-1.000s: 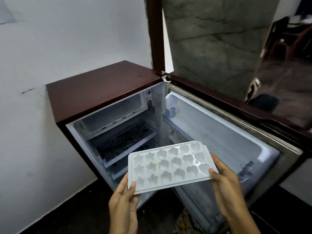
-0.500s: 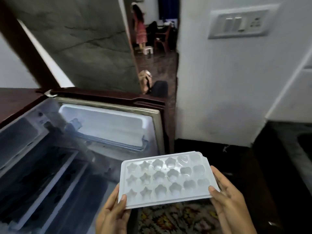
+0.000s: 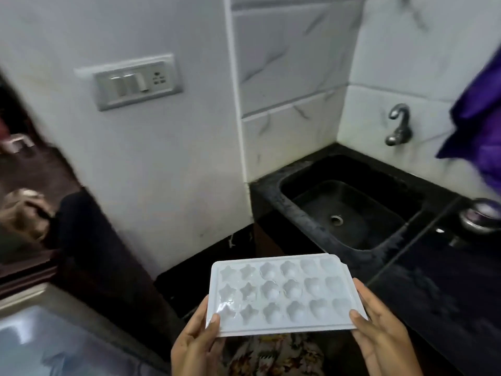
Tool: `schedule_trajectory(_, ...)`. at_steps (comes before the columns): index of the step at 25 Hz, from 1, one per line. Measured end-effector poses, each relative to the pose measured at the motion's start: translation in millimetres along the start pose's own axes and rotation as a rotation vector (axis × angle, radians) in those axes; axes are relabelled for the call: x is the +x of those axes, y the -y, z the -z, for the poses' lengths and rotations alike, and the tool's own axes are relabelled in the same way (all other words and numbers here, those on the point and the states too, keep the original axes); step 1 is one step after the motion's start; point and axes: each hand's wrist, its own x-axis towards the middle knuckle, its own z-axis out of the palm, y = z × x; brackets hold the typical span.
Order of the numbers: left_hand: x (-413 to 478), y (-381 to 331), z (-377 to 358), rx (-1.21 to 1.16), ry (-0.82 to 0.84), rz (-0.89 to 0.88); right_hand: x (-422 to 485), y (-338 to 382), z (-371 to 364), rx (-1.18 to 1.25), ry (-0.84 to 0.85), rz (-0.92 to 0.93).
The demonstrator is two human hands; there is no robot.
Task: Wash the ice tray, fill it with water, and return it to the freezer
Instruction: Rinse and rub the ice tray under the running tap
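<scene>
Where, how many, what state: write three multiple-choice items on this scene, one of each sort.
1. Where is the tap?
A. on the tiled wall above the sink
B. on the floor
C. on the ceiling

2. How many rows of moulds has the ice tray?
A. two
B. three
C. five

3. How is the ice tray held?
A. by one hand
B. by both hands
C. it lies in the sink

Key:
1 A: the tap juts from the tiles over the black sink.
2 B: the ice tray shows three rows of six.
3 B: the left hand and the right hand grip its near corners, thumbs on top.
</scene>
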Motion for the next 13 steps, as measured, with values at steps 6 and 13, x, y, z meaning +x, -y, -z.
schedule_trajectory(6, 48.2, 1.8, -65.8, 0.157, 0.328, 0.106, -16.6, 14.3, 31.3, 0.054, -0.268, 0.182)
schedule_trajectory(13, 96.5, 23.8, -125.2, 0.299, 0.555, 0.189, -11.9, 17.9, 56.9, 0.105, -0.505, 0.261)
